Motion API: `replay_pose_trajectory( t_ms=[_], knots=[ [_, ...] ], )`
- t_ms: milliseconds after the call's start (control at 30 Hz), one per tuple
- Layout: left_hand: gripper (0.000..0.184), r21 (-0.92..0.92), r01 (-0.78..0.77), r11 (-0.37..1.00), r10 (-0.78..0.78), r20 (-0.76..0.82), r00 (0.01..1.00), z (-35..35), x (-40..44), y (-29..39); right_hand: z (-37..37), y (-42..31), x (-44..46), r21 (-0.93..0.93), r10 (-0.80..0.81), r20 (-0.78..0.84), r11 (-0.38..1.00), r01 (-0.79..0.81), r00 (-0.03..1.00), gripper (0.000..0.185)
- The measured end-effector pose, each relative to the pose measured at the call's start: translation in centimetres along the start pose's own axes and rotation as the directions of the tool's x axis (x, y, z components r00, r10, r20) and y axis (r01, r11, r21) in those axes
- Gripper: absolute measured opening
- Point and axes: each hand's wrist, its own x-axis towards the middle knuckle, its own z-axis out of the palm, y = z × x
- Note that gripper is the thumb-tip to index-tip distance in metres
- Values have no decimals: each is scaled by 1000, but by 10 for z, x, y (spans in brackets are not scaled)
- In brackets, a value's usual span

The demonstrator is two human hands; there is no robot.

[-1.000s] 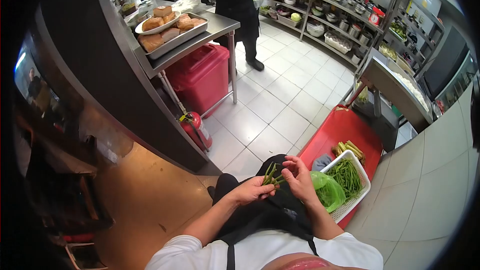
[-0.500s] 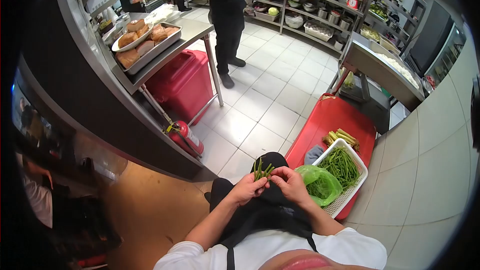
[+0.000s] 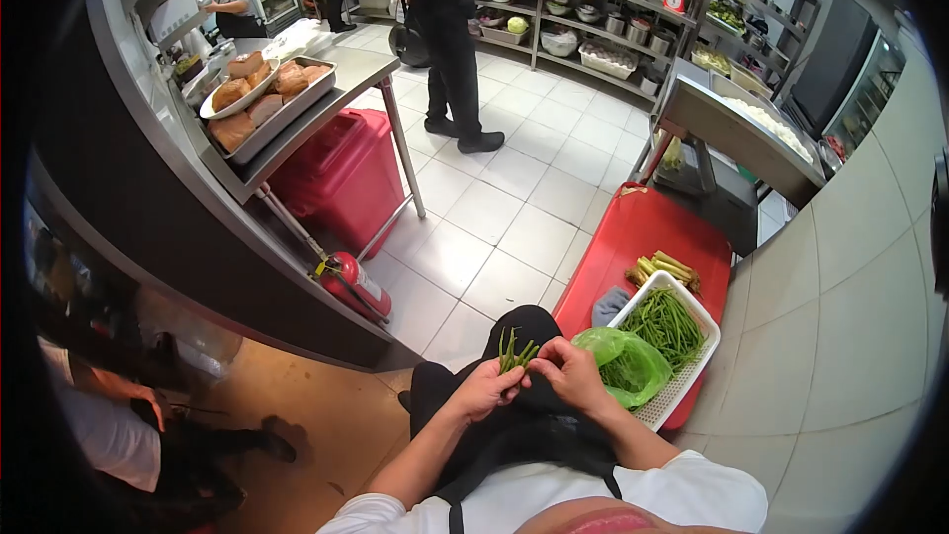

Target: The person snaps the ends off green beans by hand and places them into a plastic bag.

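Head view: a white basket (image 3: 687, 383) of long green beans (image 3: 665, 324) at my right; my left hand (image 3: 482, 389), clamped on a bunch of stalks (image 3: 511, 356) above my lap (image 3: 514, 430); my right hand (image 3: 570, 374), pinched together beside them, contents indeterminable to me. Stalks: probably light, crisp, snappable; best held mid-length.

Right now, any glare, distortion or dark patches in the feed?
Head view: strong wide-angle distortion, wall tiles bowing, corners black; head view: glare on the white floor tiles; head view: lower left dim, detail hard to make out; head view: left hand, right hand and green beans fairly clear, fingers hiding part of the beans.
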Motion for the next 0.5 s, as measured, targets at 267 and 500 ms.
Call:
replay_pose_trajectory(
  t_ms=[267,500],
  knots=[
    [15,8,12,1000,-12,23,1000,-2,5,0,2,5,0,30,7,1,1000,-7,1000,13],
    [17,25,19,1000,-20,40,999,4,4,2,0,5,0,47,19,9,999,-19,1000,12]
  ],
)
